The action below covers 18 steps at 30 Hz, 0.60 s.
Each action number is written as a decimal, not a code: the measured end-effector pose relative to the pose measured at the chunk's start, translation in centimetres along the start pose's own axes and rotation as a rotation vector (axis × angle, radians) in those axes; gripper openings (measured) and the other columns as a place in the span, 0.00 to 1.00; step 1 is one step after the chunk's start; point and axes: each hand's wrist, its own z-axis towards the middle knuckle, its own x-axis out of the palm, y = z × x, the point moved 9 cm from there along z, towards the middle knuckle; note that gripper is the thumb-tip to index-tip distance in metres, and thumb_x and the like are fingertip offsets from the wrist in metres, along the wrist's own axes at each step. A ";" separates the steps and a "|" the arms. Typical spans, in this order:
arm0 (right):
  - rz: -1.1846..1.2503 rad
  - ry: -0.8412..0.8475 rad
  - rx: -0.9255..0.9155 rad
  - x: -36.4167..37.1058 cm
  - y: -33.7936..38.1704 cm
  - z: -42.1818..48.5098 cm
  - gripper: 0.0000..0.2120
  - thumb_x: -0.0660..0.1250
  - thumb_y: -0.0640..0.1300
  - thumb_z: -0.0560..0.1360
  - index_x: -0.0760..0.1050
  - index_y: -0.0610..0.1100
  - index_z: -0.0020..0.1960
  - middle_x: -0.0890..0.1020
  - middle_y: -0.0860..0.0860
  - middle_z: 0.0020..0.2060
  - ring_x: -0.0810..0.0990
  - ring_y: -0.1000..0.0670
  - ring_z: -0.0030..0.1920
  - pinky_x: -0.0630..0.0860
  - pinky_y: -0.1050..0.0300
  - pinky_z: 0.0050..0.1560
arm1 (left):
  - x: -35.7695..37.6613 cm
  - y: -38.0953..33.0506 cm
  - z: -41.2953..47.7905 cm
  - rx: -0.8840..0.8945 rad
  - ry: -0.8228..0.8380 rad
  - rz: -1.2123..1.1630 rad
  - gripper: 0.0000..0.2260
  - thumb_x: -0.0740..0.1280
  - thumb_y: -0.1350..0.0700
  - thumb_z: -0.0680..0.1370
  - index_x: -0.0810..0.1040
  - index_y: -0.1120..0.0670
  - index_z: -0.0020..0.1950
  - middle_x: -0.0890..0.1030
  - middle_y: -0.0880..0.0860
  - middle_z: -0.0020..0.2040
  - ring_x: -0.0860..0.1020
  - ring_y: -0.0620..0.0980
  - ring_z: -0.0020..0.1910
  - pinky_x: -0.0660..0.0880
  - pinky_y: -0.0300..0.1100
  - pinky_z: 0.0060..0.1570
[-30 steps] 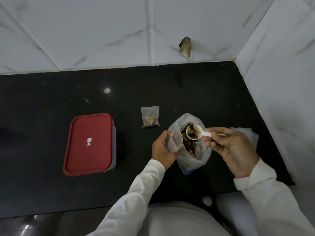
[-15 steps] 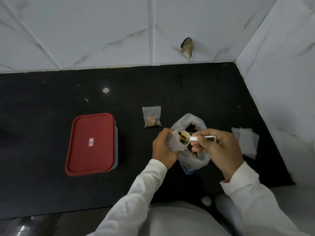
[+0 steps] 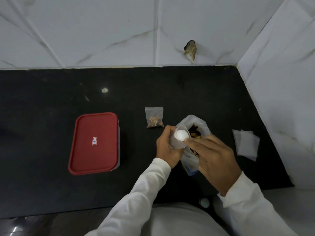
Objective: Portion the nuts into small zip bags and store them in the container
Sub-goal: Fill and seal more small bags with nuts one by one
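My left hand [image 3: 167, 148] grips a small clear zip bag [image 3: 176, 143] with its mouth held apart. My right hand [image 3: 214, 159] holds a white scoop [image 3: 182, 135] turned bowl-down over that mouth; only the scoop's rounded back shows. Just behind the hands stands the large plastic bag of nuts [image 3: 196, 130], mouth wide. A filled zip bag [image 3: 154, 117] lies flat on the black counter [image 3: 51, 92] behind my left hand. The container with a red lid [image 3: 94, 143], closed, sits to the left.
Several flat unfilled zip bags [image 3: 246, 144] lie at the right, close to the tiled side wall [image 3: 281, 82]. The tiled back wall [image 3: 102, 31] bounds the counter. The counter's front edge runs just below my sleeves.
The scoop came out of the nut bag, moved left to the small zip bag and tipped over, bowl facing down. My right hand rotated with it.
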 end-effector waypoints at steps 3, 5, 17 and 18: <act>-0.040 -0.016 -0.065 -0.1 0.5 -0.2 0.12 0.65 0.36 0.69 0.83 0.36 0.50 0.86 0.44 0.43 0.84 0.45 0.40 0.81 0.55 0.46 | 0.2 -0.5 -0.2 0.029 0.003 -0.018 0.18 0.74 0.50 0.68 0.74 0.56 0.51 0.78 0.45 0.44 0.78 0.42 0.43 0.75 0.36 0.44; -0.044 -0.032 -0.099 -0.3 0.8 -0.3 0.12 0.63 0.41 0.72 0.81 0.39 0.51 0.86 0.44 0.40 0.84 0.48 0.39 0.81 0.55 0.44 | 0.4 -0.3 -0.1 0.016 0.023 -0.014 0.18 0.74 0.49 0.68 0.74 0.56 0.52 0.78 0.45 0.45 0.78 0.43 0.45 0.76 0.36 0.45; 0.266 -0.214 0.635 -2.6 -8.3 -3.2 0.07 0.70 0.39 0.75 0.82 0.41 0.52 0.83 0.54 0.45 0.80 0.66 0.47 0.74 0.75 0.46 | 0.3 2.5 -0.2 -0.165 0.023 -0.025 0.10 0.73 0.57 0.74 0.74 0.51 0.50 0.77 0.42 0.42 0.77 0.37 0.42 0.75 0.33 0.42; 0.221 -0.188 0.649 -2.2 -9.2 -3.6 0.06 0.70 0.39 0.75 0.82 0.41 0.52 0.83 0.54 0.44 0.79 0.68 0.46 0.72 0.76 0.46 | 0.2 2.7 -0.3 -0.170 0.015 -0.024 0.10 0.73 0.57 0.74 0.74 0.51 0.49 0.76 0.42 0.41 0.77 0.37 0.41 0.75 0.33 0.41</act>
